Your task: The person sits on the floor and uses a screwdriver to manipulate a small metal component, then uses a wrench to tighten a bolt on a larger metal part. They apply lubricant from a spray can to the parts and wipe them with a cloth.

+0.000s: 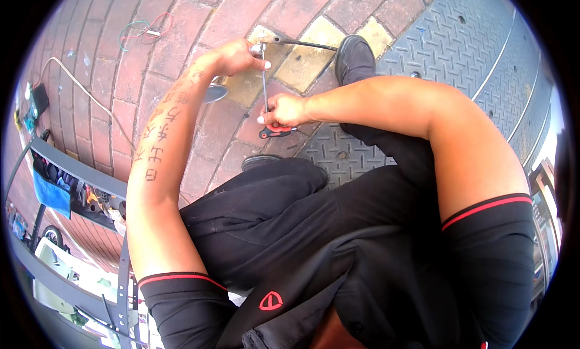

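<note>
My left hand (237,58) is closed on a small silver metal fitting (258,49), its thumb pointing right. A slim metal rod (264,83) runs from this fitting down to my right hand (285,110), whose fingers are wrapped around its lower part. Just under the right hand is a red and black handle (278,131); whether it belongs to the rod, I cannot tell. Beside the fitting, a thin black bar (308,44) stretches right to the tip of my shoe (355,58). A round silver piece (215,93) shows below my left wrist, partly hidden by the forearm.
Red and yellow paving bricks (302,17) lie under the work, with grey textured metal plates (447,41) on the right. Loose red and green wires (145,32) and a pale cable (84,83) lie at left. A dark-framed rack (78,162) with tools and a blue cloth (51,192) stands there.
</note>
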### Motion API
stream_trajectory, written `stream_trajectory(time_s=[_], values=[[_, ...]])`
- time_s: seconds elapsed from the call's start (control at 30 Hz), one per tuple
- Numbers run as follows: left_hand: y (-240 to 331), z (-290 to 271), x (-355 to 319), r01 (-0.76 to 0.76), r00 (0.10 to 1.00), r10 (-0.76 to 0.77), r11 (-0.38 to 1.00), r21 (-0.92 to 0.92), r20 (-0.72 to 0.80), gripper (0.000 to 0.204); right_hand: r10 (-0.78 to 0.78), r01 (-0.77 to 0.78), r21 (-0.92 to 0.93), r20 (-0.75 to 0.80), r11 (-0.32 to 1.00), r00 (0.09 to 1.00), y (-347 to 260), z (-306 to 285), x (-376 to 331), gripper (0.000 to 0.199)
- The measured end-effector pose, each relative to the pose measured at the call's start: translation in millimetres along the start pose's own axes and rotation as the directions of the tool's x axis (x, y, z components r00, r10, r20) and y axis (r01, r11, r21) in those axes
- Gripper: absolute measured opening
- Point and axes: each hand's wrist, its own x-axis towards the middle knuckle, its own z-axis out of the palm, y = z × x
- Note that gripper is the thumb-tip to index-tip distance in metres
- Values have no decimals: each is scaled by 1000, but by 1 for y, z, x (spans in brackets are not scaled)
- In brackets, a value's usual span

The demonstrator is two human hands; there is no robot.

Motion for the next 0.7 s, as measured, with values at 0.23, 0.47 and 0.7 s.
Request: stream_trajectory(time_s=[0.23,0.47,0.7], values=[[-1,-2,0,46,999,-46,999,-4,28,43,-58,26,-342,-82,939,995,-23,-2,-18,38],[-6,5,3,43,999,-45,991,-124,-15,33,-30,23,70,108,997,994,-15,4,-5,22],[-10,6,6,45,999,-45,984,-173,3,27,-13,-153,393,388,907,921,-10,-7,-2,19]])
